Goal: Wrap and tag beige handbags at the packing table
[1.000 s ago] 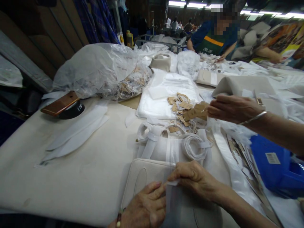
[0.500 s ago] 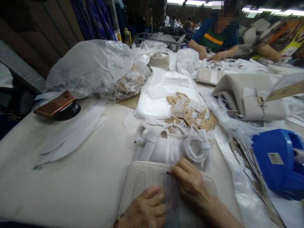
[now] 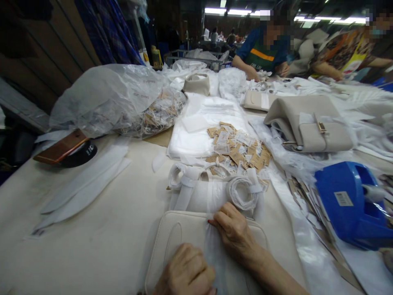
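A cream leather bag [image 3: 172,229] lies flat in front of me, with a curved handle outline stitched or resting on its left part. A translucent plastic strip [image 3: 211,241] runs down the middle of the bag. At the bag's far edge, my right hand [image 3: 235,231] pinches the top of this strip, fingers closed. My left hand [image 3: 187,268] is closed in a fist over the lower left of the bag, beside the strip; what its fingers hold is hidden. Just beyond the bag lie wrapped parts with a rolled white strap [image 3: 242,192].
Brown paper tags [image 3: 236,149] are heaped on white sheets [image 3: 196,135]. A blue tape dispenser [image 3: 340,205] stands at right, near another beige bag [image 3: 313,127]. Left are a plastic sack [image 3: 104,94], a brown-black tool [image 3: 69,149] and white strips [image 3: 86,184]. Two co-workers are across the table.
My left hand has curled from flatter, spread fingers into a fist. My right hand keeps its pinch at the bag's far edge. The view has shifted slightly to the right.
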Demonstrator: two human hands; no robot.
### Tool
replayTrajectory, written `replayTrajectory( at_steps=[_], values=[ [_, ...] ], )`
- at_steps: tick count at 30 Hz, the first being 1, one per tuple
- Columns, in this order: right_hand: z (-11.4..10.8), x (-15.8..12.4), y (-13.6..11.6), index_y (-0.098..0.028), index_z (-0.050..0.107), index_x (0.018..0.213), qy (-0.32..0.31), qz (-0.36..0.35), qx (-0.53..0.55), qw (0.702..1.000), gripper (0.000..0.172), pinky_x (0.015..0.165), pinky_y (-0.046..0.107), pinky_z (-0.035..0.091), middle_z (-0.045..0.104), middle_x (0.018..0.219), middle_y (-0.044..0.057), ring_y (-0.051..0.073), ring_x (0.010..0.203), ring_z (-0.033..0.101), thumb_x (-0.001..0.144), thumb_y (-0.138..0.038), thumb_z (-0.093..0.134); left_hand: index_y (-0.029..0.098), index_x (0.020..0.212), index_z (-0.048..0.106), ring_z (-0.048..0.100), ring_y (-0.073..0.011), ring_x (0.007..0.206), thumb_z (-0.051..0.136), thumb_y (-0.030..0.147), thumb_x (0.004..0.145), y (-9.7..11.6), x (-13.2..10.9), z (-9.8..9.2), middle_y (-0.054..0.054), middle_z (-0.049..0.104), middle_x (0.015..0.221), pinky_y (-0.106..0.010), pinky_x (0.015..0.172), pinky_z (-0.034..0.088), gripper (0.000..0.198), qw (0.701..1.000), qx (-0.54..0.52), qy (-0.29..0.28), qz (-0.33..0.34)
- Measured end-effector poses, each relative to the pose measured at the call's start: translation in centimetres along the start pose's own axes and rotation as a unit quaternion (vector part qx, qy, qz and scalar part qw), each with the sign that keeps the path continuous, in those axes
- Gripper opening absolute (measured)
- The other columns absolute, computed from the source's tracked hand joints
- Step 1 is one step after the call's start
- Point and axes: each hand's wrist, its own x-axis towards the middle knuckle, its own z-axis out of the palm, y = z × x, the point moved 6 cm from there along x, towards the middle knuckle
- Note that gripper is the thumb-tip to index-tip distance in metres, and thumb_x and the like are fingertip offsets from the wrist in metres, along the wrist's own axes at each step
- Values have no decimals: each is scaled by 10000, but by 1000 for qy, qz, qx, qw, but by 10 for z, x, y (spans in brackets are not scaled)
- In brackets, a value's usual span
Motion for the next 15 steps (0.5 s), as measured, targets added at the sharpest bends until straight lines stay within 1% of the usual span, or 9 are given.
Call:
replayTrajectory(
  at_steps=[2,4,6,8,10,12,13,14,15],
  values=[
    [-1,0,1,-170,498,570,15,-1,-4,1000,363,521,228,315,469,596,15,128,590,429,924,-169,419,87,922,654,595,-188,847,401,159,888,4,8,6,-78,667,779,-306,746,485,265,994,111,14,9],
    [0,0,2,-173,500,560,26,-4,-12,1000,362,503,225,315,467,586,12,124,569,430,913,-156,421,51,1038,629,560,-235,1034,402,147,874,4,10,18,-122,673,991,-347,883,452,296,982,191,-6,3],
    [3,1,2,-177,506,553,32,-5,-21,999,364,488,226,325,473,580,14,126,555,438,905,-147,418,56,1086,614,514,-247,1132,385,149,877,2,7,28,-127,645,1108,-359,964,404,323,973,228,-36,-12],
    [3,3,0,-180,514,551,39,-6,-29,999,366,486,233,347,480,575,17,135,551,454,903,-148,420,75,1106,608,490,-242,1171,352,137,880,2,3,32,-116,626,1160,-357,994,378,347,969,244,-38,-19],
    [-4,2,-7,-170,578,652,53,-7,-27,998,299,522,240,405,532,628,34,151,598,508,909,-157,426,75,1109,606,490,-237,1177,318,126,887,3,1,32,-116,617,1184,-352,1000,370,368,963,264,-45,-19],
    [-24,-8,-12,-138,619,919,81,-7,-20,997,181,606,248,470,606,783,70,164,706,570,913,-176,442,70,1103,608,511,-229,1156,325,124,891,4,3,30,-115,627,1172,-339,986,377,358,957,287,-49,-13],
    [-39,-16,-12,-129,587,1058,100,-4,-22,995,203,657,249,487,620,871,83,164,764,587,909,-185,460,71,1102,609,521,-226,1146,343,126,890,5,4,29,-111,634,1163,-333,980,381,344,954,295,-50,-9],
    [-58,-27,-9,-134,544,1156,125,3,-34,992,269,704,250,491,620,942,87,161,809,595,899,-191,489,75,1099,611,528,-225,1139,361,127,887,6,6,27,-106,640,1154,-329,974,383,332,953,299,-49,-2],
    [-80,-40,-2,-153,531,1188,152,16,-57,987,308,735,249,486,617,966,76,155,823,596,882,-192,525,77,1096,613,532,-225,1134,372,126,884,8,6,26,-103,645,1147,-327,971,383,325,953,299,-44,5]
  ],
)
